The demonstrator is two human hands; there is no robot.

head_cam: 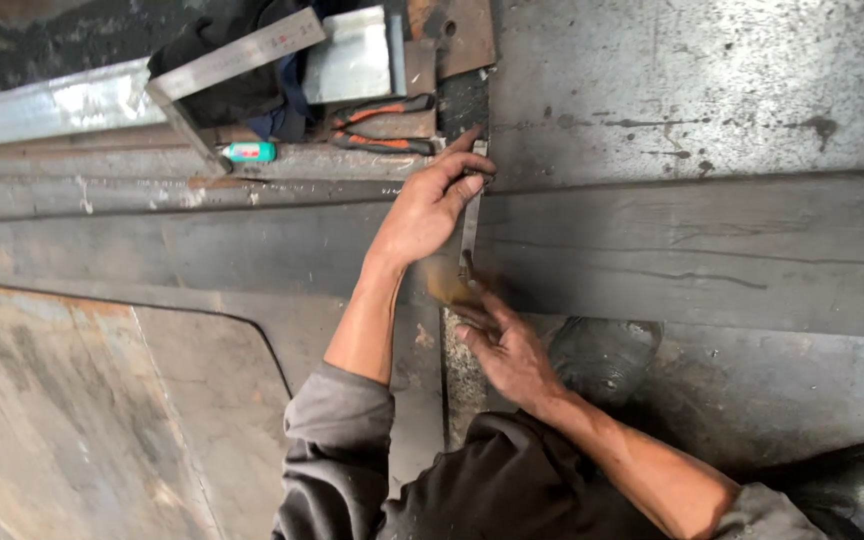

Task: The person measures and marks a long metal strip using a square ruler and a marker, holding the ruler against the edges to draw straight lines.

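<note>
My left hand (424,208) reaches forward and grips the far end of a thin flat metal strip (470,222) that runs toward me along the seam between two steel plates. Close to my body, my right hand (507,345) pinches the near end of the same strip, where a rusty brown blur shows. Both grey sleeves are pushed up the forearms.
Pliers with orange and black grips (384,128) lie just beyond my left hand. A steel try square (227,70) rests on a dark cloth at the top, next to a small green and white tube (250,152). Large worn steel plates (702,250) surround the seam.
</note>
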